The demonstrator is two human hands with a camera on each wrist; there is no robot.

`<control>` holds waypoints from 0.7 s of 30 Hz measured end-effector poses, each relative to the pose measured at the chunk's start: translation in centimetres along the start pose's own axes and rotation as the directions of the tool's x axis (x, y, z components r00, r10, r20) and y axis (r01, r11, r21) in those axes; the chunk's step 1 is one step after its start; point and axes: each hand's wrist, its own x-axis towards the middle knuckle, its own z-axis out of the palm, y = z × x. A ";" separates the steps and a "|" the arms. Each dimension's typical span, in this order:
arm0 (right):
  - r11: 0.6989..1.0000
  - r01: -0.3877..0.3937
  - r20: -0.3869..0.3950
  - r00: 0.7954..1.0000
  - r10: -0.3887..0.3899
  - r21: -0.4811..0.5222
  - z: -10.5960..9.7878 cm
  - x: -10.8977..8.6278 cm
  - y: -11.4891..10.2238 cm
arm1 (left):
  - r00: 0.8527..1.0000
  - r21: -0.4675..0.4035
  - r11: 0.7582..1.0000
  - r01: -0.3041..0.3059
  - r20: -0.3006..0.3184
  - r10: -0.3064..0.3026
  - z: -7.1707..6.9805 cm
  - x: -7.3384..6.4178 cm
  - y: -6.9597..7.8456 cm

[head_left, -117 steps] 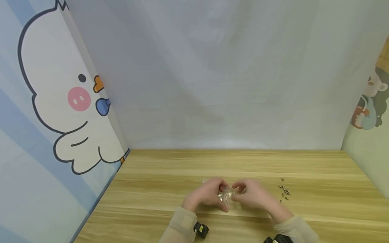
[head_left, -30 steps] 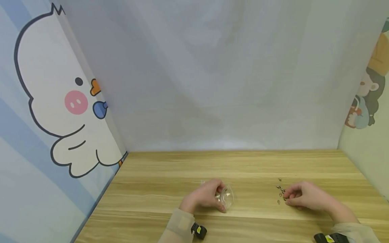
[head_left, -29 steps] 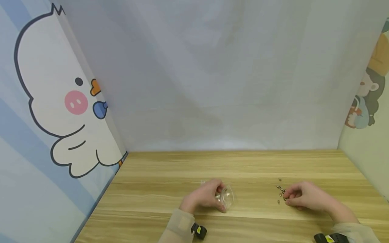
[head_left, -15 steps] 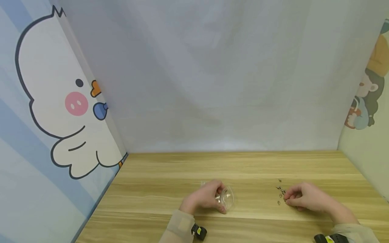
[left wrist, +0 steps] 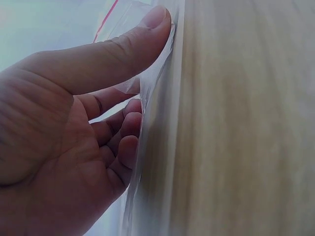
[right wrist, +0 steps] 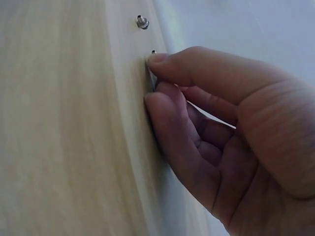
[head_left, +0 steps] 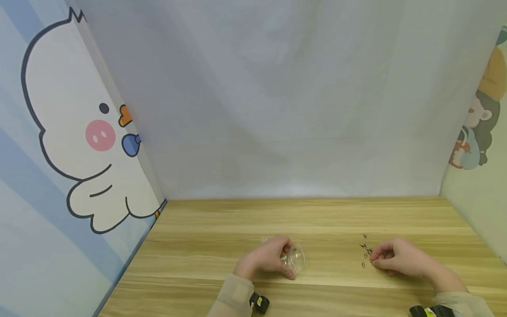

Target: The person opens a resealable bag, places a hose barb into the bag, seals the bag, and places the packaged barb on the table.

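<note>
My left hand (head_left: 270, 256) holds a clear plastic zip bag (head_left: 297, 259) on the wooden table, its thumb and fingers spread at the mouth, which stands rounded. In the left wrist view a red line runs along the bag (left wrist: 132, 14), and the thumb lies against the film. On the right, several small silvery metal pieces (head_left: 363, 265) are scattered. My right hand (head_left: 404, 257) is down at them, thumb and index fingertips pinching a thin metal piece (right wrist: 150, 77), mostly hidden. Another metal piece (right wrist: 142, 22), with a stem and collar, lies just beyond the thumb.
The wood-grain table (head_left: 198, 215) ends at a grey-white curtain (head_left: 301, 167) behind. Cartoon-printed panels (head_left: 79, 132) stand at the left and right sides. A black wrist device (head_left: 259, 303) sits by the left sleeve.
Since the oldest frame, my right hand has left the bag and gone right to the metal pieces; the bag's mouth looks rounder. Over the last second both hands stay almost still.
</note>
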 end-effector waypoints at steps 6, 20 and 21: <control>1.000 0.007 0.007 1.000 -0.007 0.006 -0.1 0.0 0.0 | 1.000 -0.011 1.000 0.001 -0.003 -0.001 0.0 -0.1 0.0; 0.980 0.156 -0.031 0.986 -0.161 -0.124 1.3 1.0 -2.4 | 1.000 0.011 1.000 0.002 -0.005 -0.002 0.0 0.0 0.2; 0.977 0.173 -0.032 0.983 -0.178 -0.126 1.7 1.1 -2.6 | 1.000 0.013 1.000 0.001 -0.004 0.000 0.1 0.0 0.2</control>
